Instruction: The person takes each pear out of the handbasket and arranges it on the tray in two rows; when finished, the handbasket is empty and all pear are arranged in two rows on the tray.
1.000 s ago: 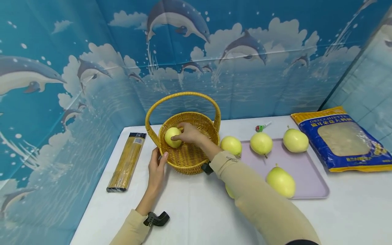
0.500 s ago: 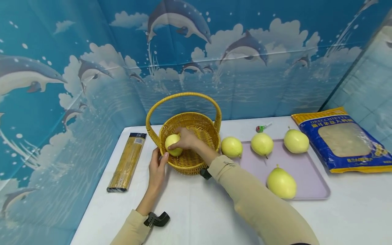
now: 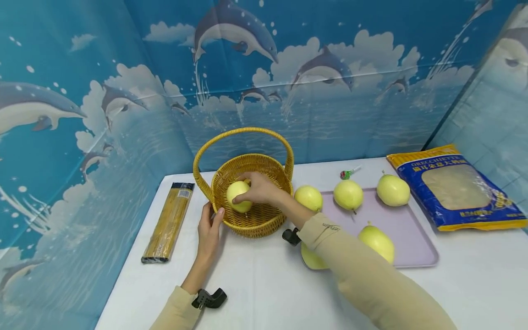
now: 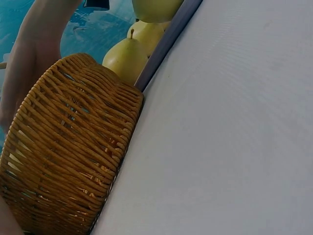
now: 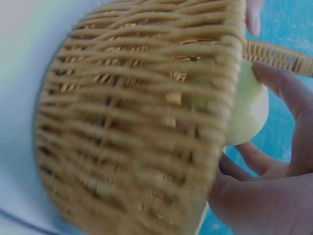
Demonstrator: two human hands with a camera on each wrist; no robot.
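A yellow-green pear (image 3: 238,195) is inside the wicker basket (image 3: 264,224), near its left wall. My right hand (image 3: 260,189) grips this pear from the right, thumb and fingers around it. In the right wrist view the pear (image 5: 250,110) shows above the basket rim, partly behind the weave. At the basket's left side, below the handle's foot, my left hand (image 3: 209,231) holds the rim, thumb at the front. The left wrist view shows the basket's woven wall (image 4: 73,142) close up; most of the left hand is out of that frame.
Right of the basket, a lilac tray (image 3: 412,250) bears several pears (image 3: 348,195); the right sleeve partly covers it. A lollipop (image 3: 348,173) lies behind it, and an orecchiette bag (image 3: 458,190) to its right. A spaghetti pack (image 3: 169,222) lies left of the basket.
In my right hand the pear has come toward the front of the basket, then slightly right, away from the left wall. The left hand keeps its hold on the rim. The head view has shifted slightly.
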